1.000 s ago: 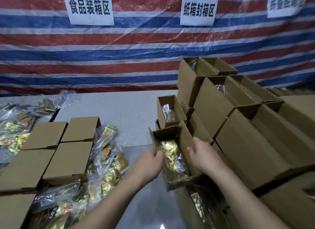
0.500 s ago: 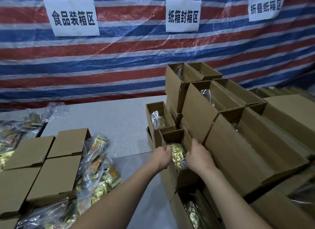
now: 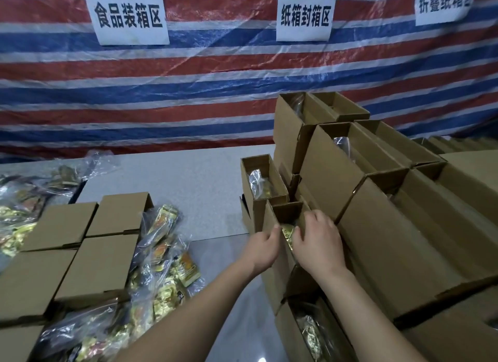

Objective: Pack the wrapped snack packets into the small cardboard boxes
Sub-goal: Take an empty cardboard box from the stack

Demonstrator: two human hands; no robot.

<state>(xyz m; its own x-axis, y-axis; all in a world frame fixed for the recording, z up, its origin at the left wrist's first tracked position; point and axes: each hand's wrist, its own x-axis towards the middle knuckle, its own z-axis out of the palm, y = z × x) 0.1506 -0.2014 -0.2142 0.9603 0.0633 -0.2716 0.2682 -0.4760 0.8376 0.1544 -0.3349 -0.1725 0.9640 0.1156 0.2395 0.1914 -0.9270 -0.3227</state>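
Gripping the open box (image 3: 272, 264) by its side walls, left hand (image 3: 262, 250) and right hand (image 3: 316, 244) curl over the rims, likely steadying it against the stack (image 3: 377, 227) with the gold packet (image 3: 287, 231) between them.

1. A tarpaulin (image 3: 204, 92) striped red, white and blue hangs across the whole back of the scene, with a clear plastic sheet draped over it.
2. Three white paper signs with black Chinese characters are fixed to it: a left sign (image 3: 126, 14), a middle sign (image 3: 305, 15) and a right sign (image 3: 444, 4) cut by the frame edge.
3. A speckled grey bench (image 3: 188, 184) runs below, its nearer section glossier.
4. Light is even and soft.
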